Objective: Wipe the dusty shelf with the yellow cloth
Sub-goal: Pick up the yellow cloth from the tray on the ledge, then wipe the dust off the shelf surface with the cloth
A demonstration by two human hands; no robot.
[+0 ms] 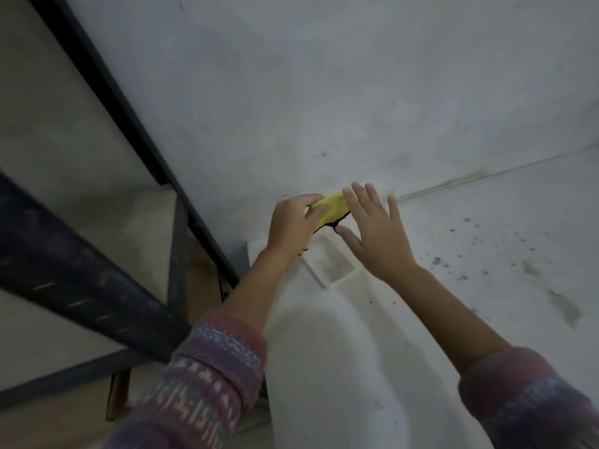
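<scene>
Nearest, two knitted patterned sleeves [207,377] are pushed up the forearms, which reach out over the left part of the white shelf [486,254]. The shelf's left edge drops off just beside the left forearm. Past that edge stands a dark metal frame [81,280] with slanting bars. A shallow rectangular recess [330,260] lies in the shelf surface between the wrists. To the right the shelf runs wide and bare, marked with dark specks and smudges out to the frame's right edge.

Farther on, the left hand [291,222] grips one end of the yellow cloth [332,207], fingers curled round it. The right hand [376,231] is flat with fingers spread, and its fingertips overlap the cloth's other end. The cloth, dark along its lower hem, sits near the shelf's back left corner, close to the grey-white wall [324,92].
</scene>
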